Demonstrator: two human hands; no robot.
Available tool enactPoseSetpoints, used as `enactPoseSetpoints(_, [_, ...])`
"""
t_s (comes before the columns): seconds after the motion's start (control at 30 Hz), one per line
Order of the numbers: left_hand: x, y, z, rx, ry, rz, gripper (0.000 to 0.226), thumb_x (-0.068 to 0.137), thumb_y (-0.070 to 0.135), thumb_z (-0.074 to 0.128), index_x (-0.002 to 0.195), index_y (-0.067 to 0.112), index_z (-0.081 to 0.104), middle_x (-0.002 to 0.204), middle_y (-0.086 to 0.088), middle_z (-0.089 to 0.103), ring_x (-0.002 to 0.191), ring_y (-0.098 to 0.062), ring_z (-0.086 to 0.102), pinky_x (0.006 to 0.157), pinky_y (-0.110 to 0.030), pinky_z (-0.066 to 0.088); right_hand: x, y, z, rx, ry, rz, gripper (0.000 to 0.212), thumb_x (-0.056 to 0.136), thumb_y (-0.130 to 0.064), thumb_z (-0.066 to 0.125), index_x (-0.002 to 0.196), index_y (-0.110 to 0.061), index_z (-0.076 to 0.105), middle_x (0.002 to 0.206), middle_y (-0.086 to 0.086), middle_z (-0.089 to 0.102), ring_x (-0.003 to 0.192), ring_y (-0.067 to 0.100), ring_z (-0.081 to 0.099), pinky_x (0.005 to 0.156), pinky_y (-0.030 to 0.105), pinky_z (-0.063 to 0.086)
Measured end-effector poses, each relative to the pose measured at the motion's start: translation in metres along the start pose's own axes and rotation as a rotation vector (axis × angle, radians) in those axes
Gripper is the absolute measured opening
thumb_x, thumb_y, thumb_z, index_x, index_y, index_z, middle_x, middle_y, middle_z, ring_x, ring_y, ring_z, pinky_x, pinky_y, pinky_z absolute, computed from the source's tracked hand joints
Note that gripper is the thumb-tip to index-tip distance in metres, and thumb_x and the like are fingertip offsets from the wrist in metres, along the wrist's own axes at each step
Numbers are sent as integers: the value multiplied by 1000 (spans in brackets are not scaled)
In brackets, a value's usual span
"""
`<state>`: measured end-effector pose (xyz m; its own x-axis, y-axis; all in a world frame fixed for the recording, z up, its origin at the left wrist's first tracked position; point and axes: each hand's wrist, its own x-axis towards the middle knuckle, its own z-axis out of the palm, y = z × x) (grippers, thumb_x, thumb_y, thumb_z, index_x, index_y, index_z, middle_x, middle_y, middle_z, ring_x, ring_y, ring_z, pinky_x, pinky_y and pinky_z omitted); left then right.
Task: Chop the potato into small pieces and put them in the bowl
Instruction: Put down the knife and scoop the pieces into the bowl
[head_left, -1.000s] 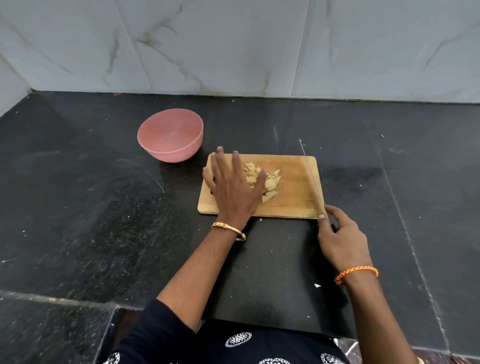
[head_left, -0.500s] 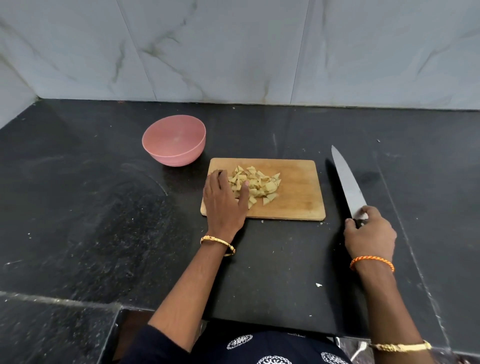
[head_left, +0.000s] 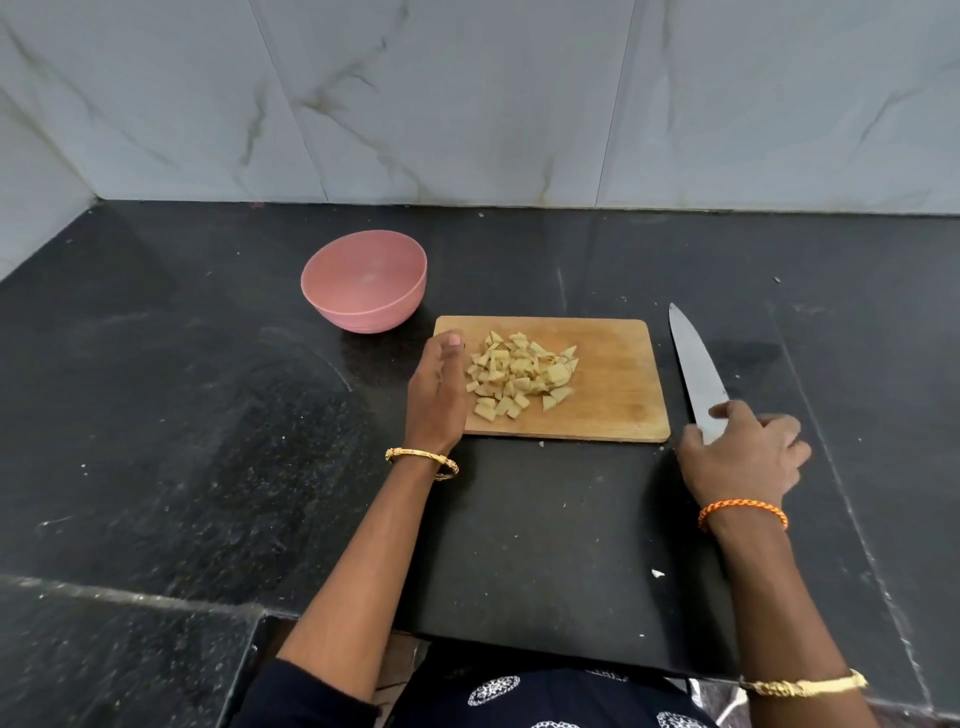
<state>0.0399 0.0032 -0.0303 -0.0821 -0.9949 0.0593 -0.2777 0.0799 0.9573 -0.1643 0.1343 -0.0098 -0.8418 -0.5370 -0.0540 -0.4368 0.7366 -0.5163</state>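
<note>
The potato pieces (head_left: 521, 379) lie in 1 loose heap on the left half of the cutting board (head_left: 613, 384), and the left hand (head_left: 439, 387) stands on edge just left of them, fingers straight and together, holding nothing; whether it touches the nearest pieces cannot be told. The heap sits to the right of that hand, while the bowl (head_left: 363, 280) sits to the far left of it, off the board's far-left corner and apart from it. So the hand is between heap and bowl along the left-right line, and it is plainly the nearer of the 2 hands to both.

The bowl is pink, upright, and shows nothing inside. All the pieces visible are on the board, none in the bowl.

The knife (head_left: 696, 369) lies flat on the dark counter (head_left: 182, 415) just right of the board, its long axis running near to far, tip pointing far. The right hand (head_left: 743, 457) covers its near end with fingers spread and relaxed, not curled round the handle.

The chopping looks done; the transfer to the bowl is not yet begun.
</note>
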Motion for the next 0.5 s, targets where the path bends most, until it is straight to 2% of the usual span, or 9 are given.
enactPoseSetpoints(0.07, [3,-2,0,13,-29,24,25,100,40,33,105,28,54,88,17,56,81,5,52,73,-9,41,1,-14,-1,61,25,-136,28,86,-17,58,112,-8,63,121,21,47,116,41,38,96,43,33])
enactPoseSetpoints(0.13, [7,-1,2,13,-52,57,22,100,38,34,105,28,54,93,14,58,86,3,53,78,-14,41,5,-35,4,180,-72,-276,23,84,-15,58,105,-9,67,113,19,56,112,36,48,94,36,37])
enactPoseSetpoints(0.2, [13,-2,7,36,-96,92,25,100,36,35,112,24,54,104,7,60,98,-4,55,88,-21,43,13,-57,17,176,-163,-422,27,83,-17,60,107,-9,67,112,17,58,110,33,52,97,36,40])
enactPoseSetpoints(0.27, [19,-5,12,86,-154,111,40,99,41,35,130,18,48,133,0,52,124,-10,46,106,-29,35,20,-76,34,20,-209,-557,43,85,-30,60,122,-9,58,125,16,52,121,33,44,103,37,34])
enactPoseSetpoints(0.33, [21,-8,17,146,-206,134,55,97,47,34,143,15,34,150,-1,33,139,-10,28,116,-29,22,22,-88,52,-76,-276,-652,65,86,-49,55,136,-7,44,139,16,40,131,31,34,109,37,27])
enactPoseSetpoints(0.43, [20,-8,22,242,-266,158,67,95,54,30,148,14,20,155,-1,22,143,-10,18,117,-28,14,12,-91,72,-78,-412,-730,96,74,-72,37,144,-7,26,150,16,23,140,31,21,117,39,18])
enactPoseSetpoints(0.5, [23,-7,22,242,-302,138,75,91,63,27,149,16,18,156,0,21,143,-10,17,118,-31,14,7,-87,77,-45,-435,-767,103,69,-74,33,147,-8,21,153,13,19,142,28,16,118,40,16])
